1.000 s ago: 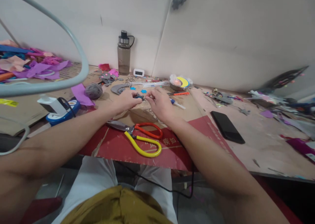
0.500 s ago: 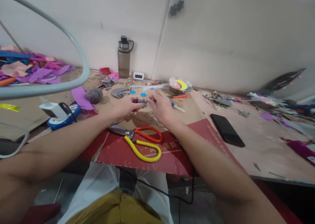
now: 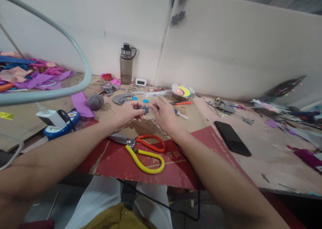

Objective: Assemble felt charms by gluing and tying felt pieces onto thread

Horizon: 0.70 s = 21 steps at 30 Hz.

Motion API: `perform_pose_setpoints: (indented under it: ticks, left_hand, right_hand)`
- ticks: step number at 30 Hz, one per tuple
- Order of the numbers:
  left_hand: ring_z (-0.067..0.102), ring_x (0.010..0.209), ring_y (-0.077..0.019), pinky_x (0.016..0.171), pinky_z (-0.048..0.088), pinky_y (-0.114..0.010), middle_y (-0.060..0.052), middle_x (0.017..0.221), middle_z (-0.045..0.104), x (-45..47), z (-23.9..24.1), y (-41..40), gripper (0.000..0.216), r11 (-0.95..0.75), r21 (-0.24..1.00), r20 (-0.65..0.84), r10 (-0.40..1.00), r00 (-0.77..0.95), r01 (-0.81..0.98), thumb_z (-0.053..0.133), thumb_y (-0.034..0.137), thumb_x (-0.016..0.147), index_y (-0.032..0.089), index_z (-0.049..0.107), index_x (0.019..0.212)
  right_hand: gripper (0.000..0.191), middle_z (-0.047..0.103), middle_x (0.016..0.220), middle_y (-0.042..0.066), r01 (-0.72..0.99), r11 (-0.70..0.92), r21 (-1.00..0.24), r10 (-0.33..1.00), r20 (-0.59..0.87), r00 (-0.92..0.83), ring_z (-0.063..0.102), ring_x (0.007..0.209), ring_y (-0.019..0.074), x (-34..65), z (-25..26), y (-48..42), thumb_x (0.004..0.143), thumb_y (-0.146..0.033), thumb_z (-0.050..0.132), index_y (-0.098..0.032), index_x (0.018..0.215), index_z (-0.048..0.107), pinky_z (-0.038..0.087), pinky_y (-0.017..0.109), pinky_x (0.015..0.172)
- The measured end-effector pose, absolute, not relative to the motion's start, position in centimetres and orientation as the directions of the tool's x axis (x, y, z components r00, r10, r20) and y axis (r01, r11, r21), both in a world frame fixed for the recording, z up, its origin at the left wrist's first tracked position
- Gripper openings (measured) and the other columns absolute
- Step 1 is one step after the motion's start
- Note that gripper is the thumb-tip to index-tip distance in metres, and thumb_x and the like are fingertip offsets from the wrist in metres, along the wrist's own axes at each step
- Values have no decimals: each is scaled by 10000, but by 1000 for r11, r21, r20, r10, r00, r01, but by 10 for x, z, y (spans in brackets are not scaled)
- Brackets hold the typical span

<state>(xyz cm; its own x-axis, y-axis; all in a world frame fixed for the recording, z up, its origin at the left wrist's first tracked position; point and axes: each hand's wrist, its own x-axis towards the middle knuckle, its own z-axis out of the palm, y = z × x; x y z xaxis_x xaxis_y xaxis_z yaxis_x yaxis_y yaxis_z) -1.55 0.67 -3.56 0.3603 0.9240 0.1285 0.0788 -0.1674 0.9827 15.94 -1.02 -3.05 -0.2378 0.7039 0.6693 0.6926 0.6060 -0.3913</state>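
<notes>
My left hand [image 3: 130, 112] pinches a small grey-blue flower-shaped piece [image 3: 145, 109] between thumb and fingers. Close beside its right edge is my right hand [image 3: 164, 115], with thumb and fingertips drawn together. Whatever those fingertips may hold is too small to make out. Just beyond the hands lie two bright blue flower cut-outs [image 3: 145, 101]. Large scissors [image 3: 151, 143] with one red and one yellow handle rest in front of the hands on a red and brown cardboard sheet [image 3: 110, 165]. Some thin pale strands [image 3: 157, 125] lie beneath my right hand.
At the back stand a water bottle [image 3: 126, 66], a small digital clock [image 3: 141, 82] and a metal bowl [image 3: 179, 94]. Grey yarn [image 3: 95, 102] and a charger on a blue base [image 3: 59, 123] are left. A phone [image 3: 231, 138] lies right. A pale tube [image 3: 84, 63] arches at upper left.
The view has tilted up slightly, so the table sits lower. My right fingertips have parted a little from the flower piece, which shows more fully in my left hand.
</notes>
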Motion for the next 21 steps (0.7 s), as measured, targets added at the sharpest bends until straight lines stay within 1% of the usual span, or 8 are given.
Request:
perform_pose_setpoints:
  ticks: [8, 13, 18, 21]
  left_hand:
    - [613, 530, -101, 527, 479, -203, -28, 622, 666, -13, -31, 2, 232, -160, 985, 124, 921, 369, 67, 735, 280, 709, 134, 591, 818]
    - [664, 602, -126, 582, 528, -228, -38, 662, 686, -12, -30, 1, 260, -158, 987, 140, 929, 344, 27, 760, 287, 695, 126, 592, 811]
    - [689, 649, -141, 592, 545, -228, -32, 680, 679, -10, -30, 0, 264, -154, 988, 156, 933, 324, -30, 777, 249, 679, 119, 588, 809]
    - [701, 671, -155, 607, 556, -241, -38, 712, 690, -10, -30, 0, 293, -154, 986, 165, 927, 336, -59, 786, 247, 671, 120, 584, 842]
  right_hand:
    - [200, 559, 811, 55, 723, 579, -377, 720, 653, -236, 507, 804, 189, 159, -32, -10, 921, -259, 493, -190, 747, 563, 390, 311, 745]
    - [200, 539, 776, 39, 716, 580, -388, 714, 666, -216, 488, 762, 175, 158, -31, -9, 904, -238, 516, -189, 712, 543, 380, 300, 723]
    - [205, 521, 747, 25, 715, 582, -386, 704, 680, -206, 468, 735, 166, 157, -30, -10, 897, -243, 521, -189, 700, 535, 369, 296, 709]
    - [195, 516, 751, 22, 712, 586, -387, 696, 690, -199, 462, 722, 160, 156, -30, -11, 893, -238, 525, -188, 705, 541, 366, 292, 699]
